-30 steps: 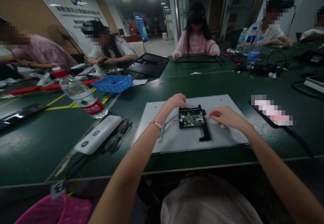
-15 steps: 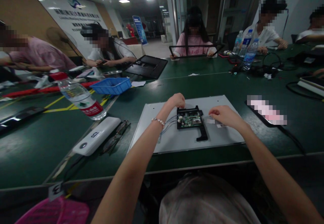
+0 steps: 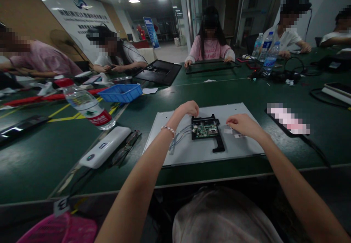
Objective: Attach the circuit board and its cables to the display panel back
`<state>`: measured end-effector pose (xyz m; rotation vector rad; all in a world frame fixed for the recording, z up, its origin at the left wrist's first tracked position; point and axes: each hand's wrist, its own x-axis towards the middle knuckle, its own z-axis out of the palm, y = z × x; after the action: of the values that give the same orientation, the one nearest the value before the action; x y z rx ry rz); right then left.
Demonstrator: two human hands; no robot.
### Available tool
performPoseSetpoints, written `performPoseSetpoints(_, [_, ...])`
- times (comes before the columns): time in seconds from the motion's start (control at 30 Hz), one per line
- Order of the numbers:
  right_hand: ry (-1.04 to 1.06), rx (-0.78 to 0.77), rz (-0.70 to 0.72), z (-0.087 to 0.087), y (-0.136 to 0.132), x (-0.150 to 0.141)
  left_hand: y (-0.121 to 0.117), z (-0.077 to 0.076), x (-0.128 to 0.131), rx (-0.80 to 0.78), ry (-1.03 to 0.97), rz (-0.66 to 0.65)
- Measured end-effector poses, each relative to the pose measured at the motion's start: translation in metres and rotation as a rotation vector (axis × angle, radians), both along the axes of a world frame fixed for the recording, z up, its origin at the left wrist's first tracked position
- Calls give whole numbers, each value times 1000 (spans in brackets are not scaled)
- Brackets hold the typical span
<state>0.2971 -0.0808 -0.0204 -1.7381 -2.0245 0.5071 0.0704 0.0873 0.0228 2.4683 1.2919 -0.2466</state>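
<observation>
A light grey flat panel (image 3: 192, 158) lies in front of me. On its middle sits a black bracket (image 3: 219, 143) holding a green circuit board (image 3: 205, 129), with thin grey-blue wires (image 3: 181, 136) running out to the left. My left hand (image 3: 189, 108) is curled closed just beyond the bracket's far left corner; what its fingers hold, if anything, is hidden. To the right of the board, my right hand (image 3: 241, 123) has its fingers pinched together above pale labels (image 3: 228, 131) on the panel. Anything in that pinch is too small to make out.
Left of the panel are a white power bank (image 3: 105, 148), glasses (image 3: 126, 148), a water bottle (image 3: 87, 105) and a blue tray (image 3: 120, 93). A phone (image 3: 286, 122) with a cable lies right. Across the table, a co-worker holds a black frame (image 3: 214, 67).
My left hand has shifted slightly left, with the wires moving a little. My right hand stays almost still. The co-worker opposite has lowered the black frame toward the table.
</observation>
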Motion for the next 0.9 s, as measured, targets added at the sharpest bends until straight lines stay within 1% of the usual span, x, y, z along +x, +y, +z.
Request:
performPoseSetpoints(0.13, [-2, -7, -12, -1, 0, 1, 5, 2, 3, 55, -36, -12])
performPoseSetpoints(0.23, [-9, -4, -5, 0, 0, 0, 8, 2, 11, 95, -71, -15])
performPoseSetpoints(0.4, [-8, 10, -6, 3, -1, -1, 9, -7, 27, 105, -94, -23])
performPoseSetpoints(0.53, [0, 0, -26, 4, -2, -1, 6, -11, 29, 115, -102, -35])
performPoseSetpoints(0.6, [-4, 2, -25, 3, -1, -1, 4, -8, 25, 124, -108, -49])
performPoseSetpoints(0.7, [-12, 22, -15, 2, -1, 0, -4, 2, 12, 146, -117, -65])
performPoseSetpoints(0.8, [-16, 61, -20, -1, 0, 0, -19, 12, -9, 154, -131, -85])
performPoseSetpoints(0.9, [13, 100, -12, -3, 1, -3, -39, 15, -34, 120, -133, -136])
